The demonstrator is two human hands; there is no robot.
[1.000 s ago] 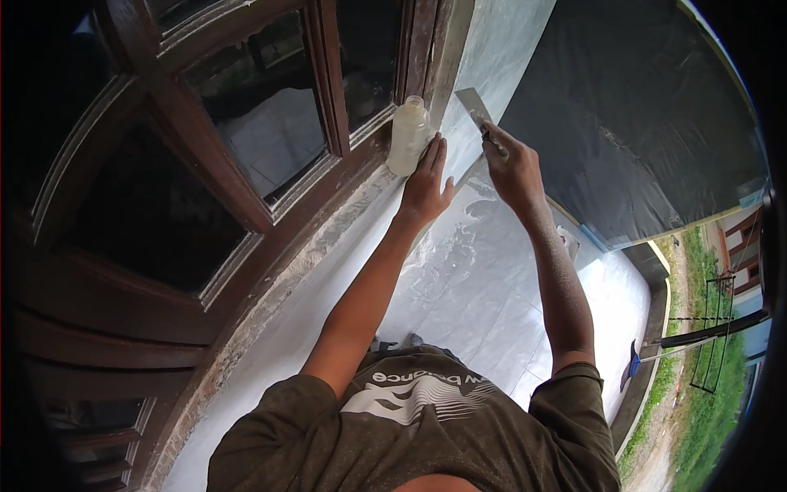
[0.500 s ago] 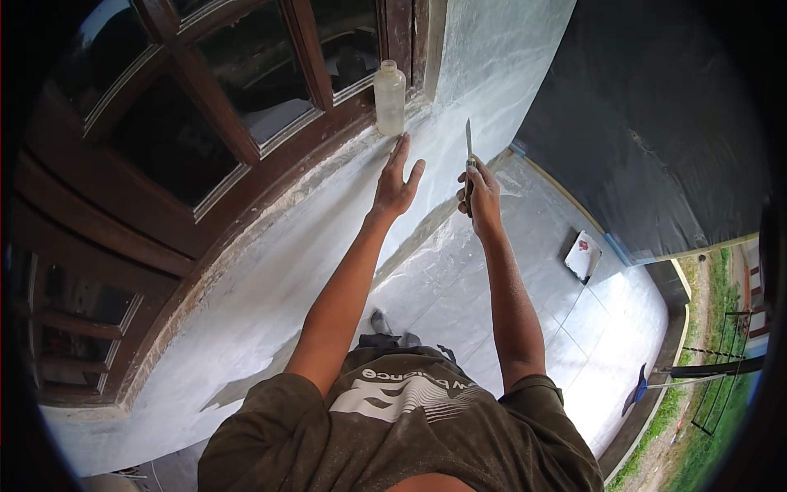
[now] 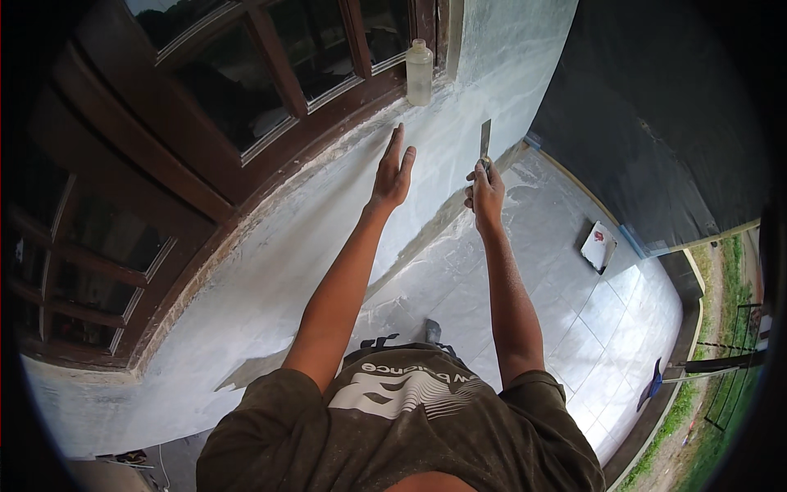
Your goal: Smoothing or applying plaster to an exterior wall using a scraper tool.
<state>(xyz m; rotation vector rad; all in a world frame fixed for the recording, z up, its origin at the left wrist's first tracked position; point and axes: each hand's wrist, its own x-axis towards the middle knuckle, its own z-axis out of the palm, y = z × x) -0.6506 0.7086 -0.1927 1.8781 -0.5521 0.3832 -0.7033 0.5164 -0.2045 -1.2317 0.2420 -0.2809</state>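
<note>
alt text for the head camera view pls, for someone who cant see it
Seen from above, a person faces a grey plastered wall, right hand holding a putty knife upright and left hand open, flat against the wall. A pale plastic bottle stands on the dark wooden window frame above, and a tiled floor stretches away to the right.

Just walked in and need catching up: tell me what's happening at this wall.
A person stands facing a pale plastered wall below a dark wooden window frame. The right hand holds a putty knife, blade up. The left hand is open, flat at the wall. A translucent plastic bottle stands on the sill.
</note>
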